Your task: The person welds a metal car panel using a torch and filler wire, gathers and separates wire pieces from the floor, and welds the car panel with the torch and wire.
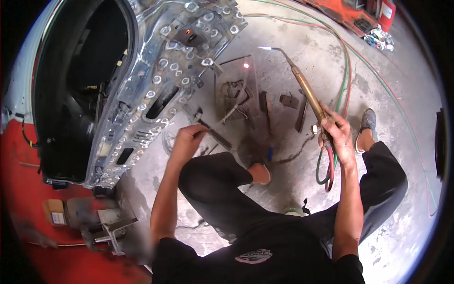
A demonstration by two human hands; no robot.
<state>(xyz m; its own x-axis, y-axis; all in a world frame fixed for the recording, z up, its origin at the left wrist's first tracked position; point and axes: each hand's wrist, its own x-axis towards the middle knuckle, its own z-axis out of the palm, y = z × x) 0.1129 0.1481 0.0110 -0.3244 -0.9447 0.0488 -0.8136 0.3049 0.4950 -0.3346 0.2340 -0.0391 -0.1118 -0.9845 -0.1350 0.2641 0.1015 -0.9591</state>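
My right hand [336, 131] is wrapped round the lower end of a brass gas torch [307, 92]. A small bluish-white flame burns at the torch's tip, up and to the left of the hand. Red and green hoses run from its base. My left hand [191, 137] is closed above my knee, near a dark bar [216, 135] on the floor; whatever its fingers may hold is too small to make out. Left of both hands stands a metal vehicle body section [163, 71] with many round weld marks and a small orange glow near its top.
Metal scraps [267, 113] lie on the concrete floor between my feet. Hoses [347, 57] curve across the right side. A red fire extinguisher [387, 15] stands at the top right. A cardboard box [55, 211] and metal parts sit at the lower left.
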